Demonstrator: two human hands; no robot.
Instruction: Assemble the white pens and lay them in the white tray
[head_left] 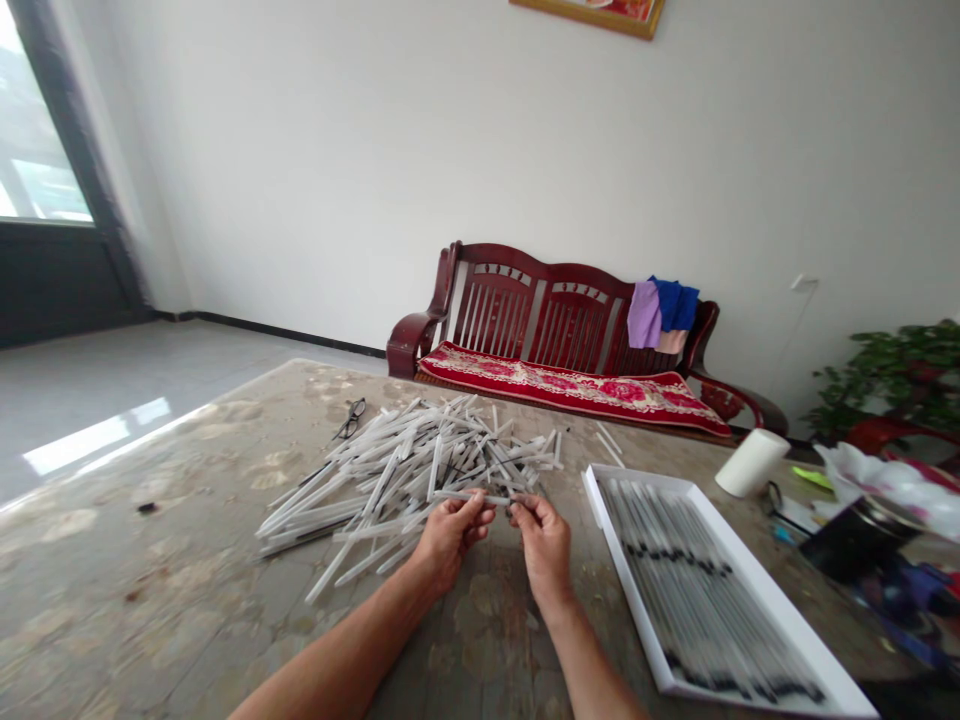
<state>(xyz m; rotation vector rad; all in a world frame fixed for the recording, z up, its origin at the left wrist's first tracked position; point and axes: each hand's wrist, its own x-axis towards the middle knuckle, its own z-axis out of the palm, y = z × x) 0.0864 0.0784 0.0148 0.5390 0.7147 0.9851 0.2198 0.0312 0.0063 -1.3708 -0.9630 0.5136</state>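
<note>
My left hand [448, 540] and my right hand [544, 540] meet over the table [150, 570], both pinched on one thin translucent stick [469, 495] held crosswise between them. Just beyond my fingers lies a big loose heap of the same sticks [405, 465]. To the right stands a white tray [757, 590] with several sticks laid lengthwise in it, black bands showing across them.
A pair of glasses [350, 417] lies left of the heap. A white roll [751, 462], a dark jar [855, 540] and plastic bags [892, 480] crowd the table's right end. A wooden bench [555, 340] and a potted plant [900, 375] stand behind by the wall.
</note>
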